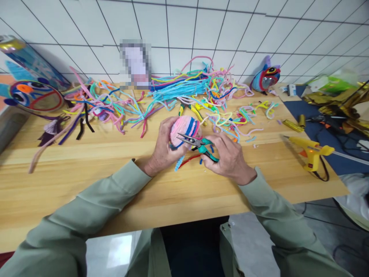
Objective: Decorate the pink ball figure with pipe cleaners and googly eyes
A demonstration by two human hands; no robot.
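Observation:
My left hand is wrapped round a rounded pink, blue and white craft piece that looks made of pipe cleaners, held above the table. In my right hand are long-nose pliers with green and black handles. Their jaws are slightly apart and lie across the front of the craft piece; whether they pinch anything I cannot tell. Below the two hands a red pipe cleaner and a light blue strip show. Just behind the craft piece lies a yellow-handled tool, partly covered.
Pipe cleaners in many colours heap along the wall. A yellow glue gun lies at right, its cord near the table edge. Finished-looking fish-like crafts stand at far left and back right. Gold foil sits on a blue mat.

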